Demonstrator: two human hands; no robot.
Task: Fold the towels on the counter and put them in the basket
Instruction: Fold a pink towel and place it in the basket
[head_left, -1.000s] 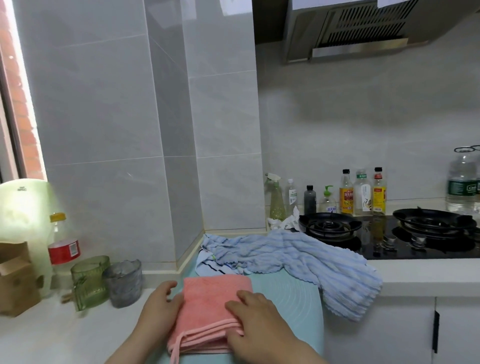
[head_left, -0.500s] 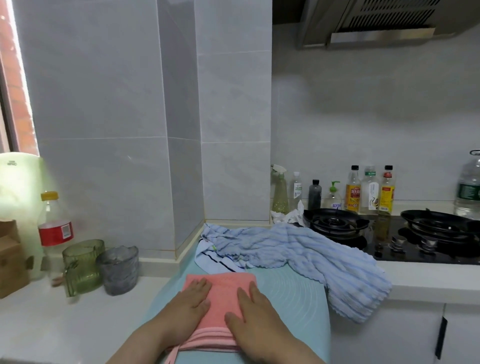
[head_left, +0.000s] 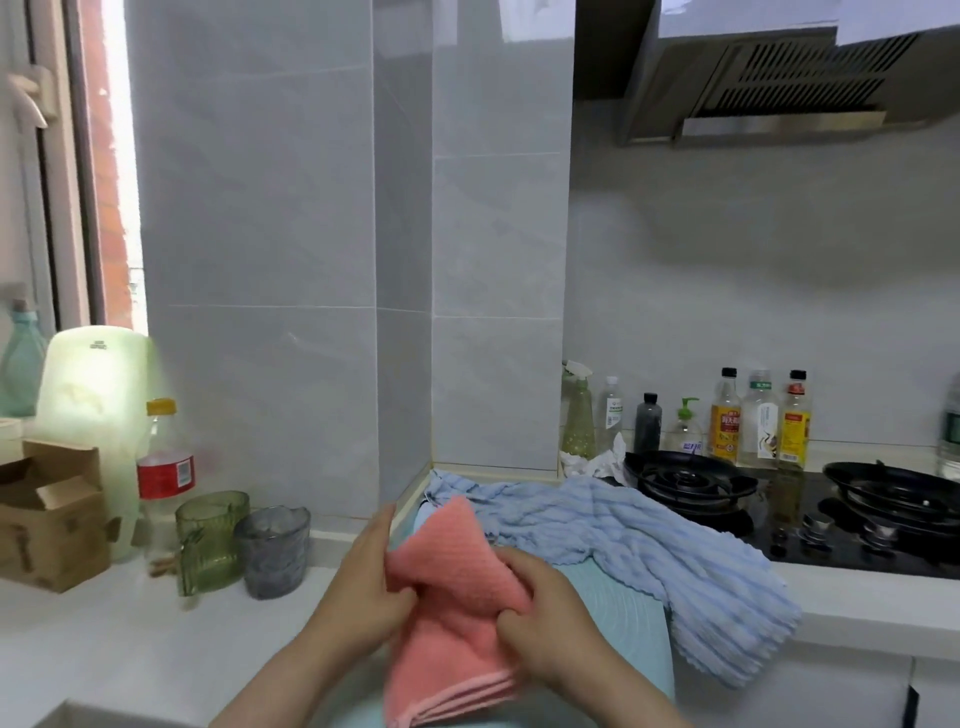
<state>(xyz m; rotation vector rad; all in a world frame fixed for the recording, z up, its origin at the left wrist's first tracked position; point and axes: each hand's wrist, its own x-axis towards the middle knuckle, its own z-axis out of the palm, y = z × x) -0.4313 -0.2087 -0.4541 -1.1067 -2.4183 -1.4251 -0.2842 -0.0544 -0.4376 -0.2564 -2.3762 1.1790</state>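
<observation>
A folded pink towel (head_left: 457, 561) is lifted off the light teal mat (head_left: 613, 618), its far end raised and its layered edges hanging toward me. My left hand (head_left: 363, 587) grips its left side and my right hand (head_left: 540, 608) pinches its right side. Behind it a crumpled light blue ribbed towel (head_left: 649, 545) lies across the counter and droops over the front edge by the stove. No basket shows in this view.
Left of the towels stand a green glass cup (head_left: 210, 540), a grey glass cup (head_left: 272, 551), a red-labelled bottle (head_left: 163, 467) and a cardboard box (head_left: 49, 519). A black gas stove (head_left: 810, 514) and several bottles (head_left: 727, 421) fill the right side.
The pink towel lay flat under both palms a moment ago; now both hands grip it and have raised it off the mat. The camera has tilted up slightly.
</observation>
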